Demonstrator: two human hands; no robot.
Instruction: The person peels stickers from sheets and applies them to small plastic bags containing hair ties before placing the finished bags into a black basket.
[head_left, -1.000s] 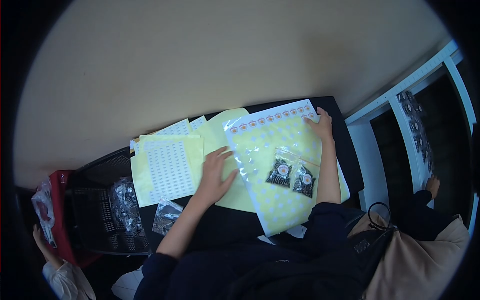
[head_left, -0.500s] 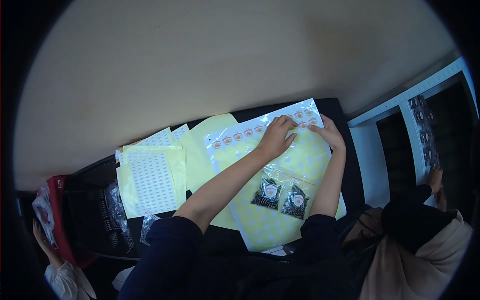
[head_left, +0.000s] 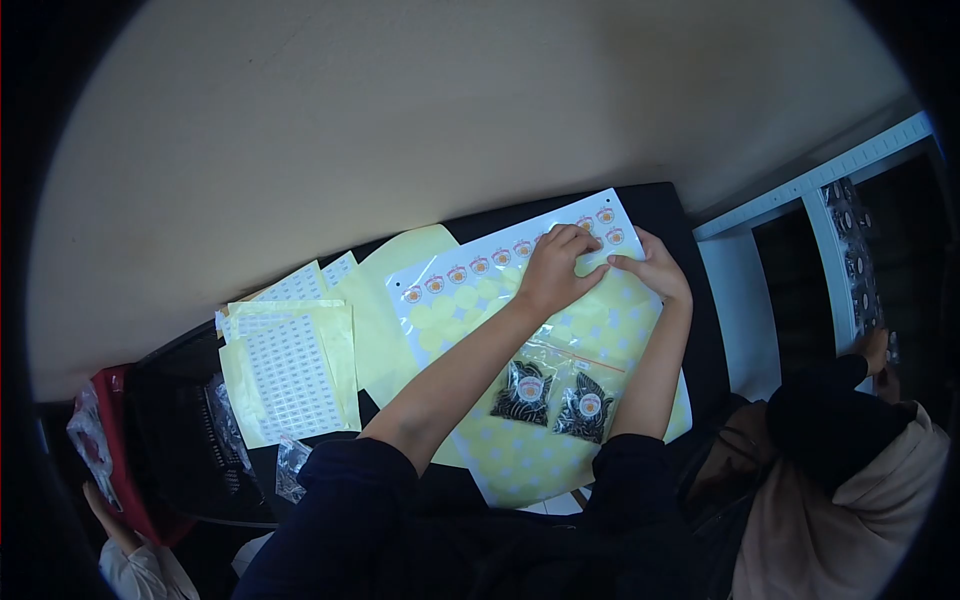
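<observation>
A large sheet of round stickers [head_left: 440, 262], in a clear glossy layer, lies slanted on the black table. Much of it is bare yellow backing with a row of printed stickers along the far edge. My left hand [head_left: 560, 268] rests over its upper right part, fingers bent by the stickers and thumb apart from them. Around the sheet's right edge my right hand [head_left: 655, 268] is closed, its thumb on top near the left thumb. Two clear zip bags of dark, curled pieces, a left bag [head_left: 521, 394] and a right bag [head_left: 584, 408], lie on the sheet between my forearms.
Yellow label sheets with small print [head_left: 292, 375] are stacked to the left. Beyond them are a black basket [head_left: 180, 440] and a red container [head_left: 118, 440]. Another person's hand [head_left: 874, 350] is by packed bags [head_left: 855, 262] on the right; a further person's hand [head_left: 105, 510] shows lower left.
The view has shifted slightly, so the sheet and bags appear a little to the left. My left thumb has come closer to my right thumb. The right hand still grips the sheet's edge.
</observation>
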